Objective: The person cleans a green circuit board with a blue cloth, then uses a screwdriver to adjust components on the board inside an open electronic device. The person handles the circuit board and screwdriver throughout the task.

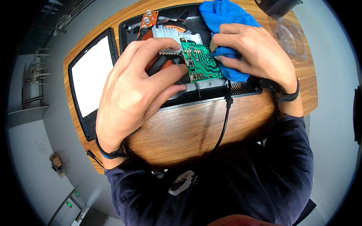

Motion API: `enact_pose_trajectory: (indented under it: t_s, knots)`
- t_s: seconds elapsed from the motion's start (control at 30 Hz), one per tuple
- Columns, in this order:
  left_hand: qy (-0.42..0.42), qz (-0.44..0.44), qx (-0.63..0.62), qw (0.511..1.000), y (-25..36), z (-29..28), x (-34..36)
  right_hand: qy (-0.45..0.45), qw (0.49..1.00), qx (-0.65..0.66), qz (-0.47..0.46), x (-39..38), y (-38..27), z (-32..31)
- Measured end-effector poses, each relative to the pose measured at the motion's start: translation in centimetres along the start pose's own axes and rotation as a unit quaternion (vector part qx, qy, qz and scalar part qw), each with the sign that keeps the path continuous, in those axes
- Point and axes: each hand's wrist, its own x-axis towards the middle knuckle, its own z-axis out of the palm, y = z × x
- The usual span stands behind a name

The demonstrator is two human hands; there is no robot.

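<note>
A green circuit board [203, 62] is being held tilted above the open black casing [130, 34], its soldered, traced face being turned toward the wearer. The board's left edge is being gripped by the left hand [132, 83], the thumb being set at the edge and the index finger being bent over near the upper left corner, beside the finned metal heat sink [166, 33]. A blue cloth [230, 13] is being pinched between the thumb and fingers of the right hand [250, 52], one bunched fold being held at the board's right side; whether the board itself is being touched by those fingertips cannot be told. The two hands are being kept apart, with the board lying between them.

Behind the left fingers, a copper coil [167, 64] is being partly covered. An orange circuit board [149, 18] is being seen at the casing's upper left. A black power cord [226, 122] is being led from the casing's front edge toward the wearer. On the wooden table [181, 132], a black-framed panel with a white face [93, 73] is being left lying to the left, and a clear plastic piece [289, 37] to the right, near a black container [279, 5].
</note>
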Motion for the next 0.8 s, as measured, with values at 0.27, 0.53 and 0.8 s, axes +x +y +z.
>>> enact_pose_trajectory:
  t_s: [0.27,0.53,0.8]
  knots:
    - [0.000,-0.007,-0.003,1.000,0.05,0.03,-0.03,-0.002,1.000,-0.012,0.004,0.00,0.33,0.32]
    - [-0.003,-0.011,-0.001,1.000,0.05,0.04,-0.03,0.014,1.000,0.016,-0.010,0.27,0.20,0.54]
    - [-0.004,-0.009,-0.001,1.000,-0.03,0.00,-0.04,0.031,0.998,0.036,-0.029,0.46,0.07,0.44]
